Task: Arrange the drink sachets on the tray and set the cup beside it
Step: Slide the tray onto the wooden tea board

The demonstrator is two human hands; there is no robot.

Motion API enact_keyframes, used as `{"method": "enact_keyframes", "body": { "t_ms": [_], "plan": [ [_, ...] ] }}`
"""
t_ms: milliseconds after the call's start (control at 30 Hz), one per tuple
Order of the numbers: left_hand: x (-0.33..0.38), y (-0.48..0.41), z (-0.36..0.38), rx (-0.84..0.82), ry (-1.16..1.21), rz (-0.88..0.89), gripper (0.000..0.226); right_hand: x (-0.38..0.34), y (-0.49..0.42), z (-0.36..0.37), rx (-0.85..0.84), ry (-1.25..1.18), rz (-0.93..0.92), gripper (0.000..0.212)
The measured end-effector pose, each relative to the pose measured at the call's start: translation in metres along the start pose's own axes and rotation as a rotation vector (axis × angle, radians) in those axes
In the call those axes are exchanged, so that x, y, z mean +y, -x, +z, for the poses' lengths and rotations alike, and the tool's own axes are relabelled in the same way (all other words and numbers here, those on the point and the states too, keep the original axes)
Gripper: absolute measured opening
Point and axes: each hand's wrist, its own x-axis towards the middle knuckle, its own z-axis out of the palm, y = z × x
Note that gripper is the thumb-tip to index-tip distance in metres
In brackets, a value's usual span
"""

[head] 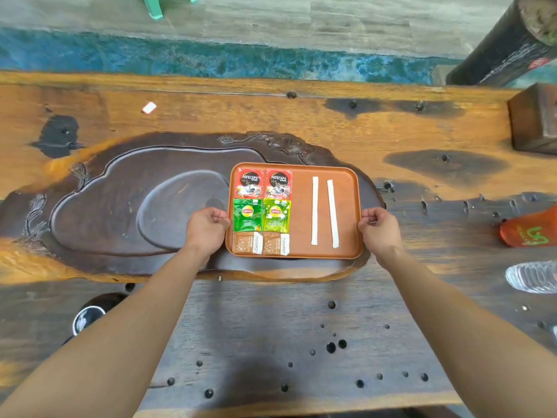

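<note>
Where the carved dark wooden tea board (126, 206) is set into a worn orange-brown table (271, 342) pitted with small holes, an orange tray (301, 212) is gripped at its side rims by the left hand (208, 229) and right hand (381, 229), fingers curled over the edges. Grey floor tiles (301, 22) are seen beyond. On the tray's left part, two red Nescafé sachets (264, 184), two green Lipton sachets (261, 214) and two brown sachets (261, 243) are laid in rows; two white sticks (324, 211) are laid to the right.
</note>
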Motion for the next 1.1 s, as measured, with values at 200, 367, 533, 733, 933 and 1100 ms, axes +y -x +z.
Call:
{"method": "enact_keyframes", "body": {
  "t_ms": [200,367,533,733,933,1100],
  "plan": [
    [-0.003,-0.005,0.004,-0.011,-0.031,0.011,0.016,0.003,0.001,0.000,0.010,0.047,-0.002,0.016],
    [-0.006,-0.006,0.005,-0.013,-0.047,-0.004,0.015,0.002,0.004,0.001,0.014,0.059,-0.032,0.017],
    [-0.008,-0.005,0.005,-0.014,-0.026,-0.003,0.011,0.004,0.004,0.001,0.013,0.110,-0.054,0.013],
    [-0.018,0.011,-0.004,-0.002,0.017,-0.004,0.014,0.001,0.026,0.013,0.140,0.343,-0.268,0.032],
    [-0.031,0.056,-0.038,0.044,-0.046,0.066,0.011,-0.007,0.096,0.063,0.018,0.433,-0.656,0.029],
    [-0.056,0.103,-0.088,0.179,-0.181,0.164,0.010,-0.019,0.153,0.123,-0.216,0.485,-0.813,0.048]
  ]
}}
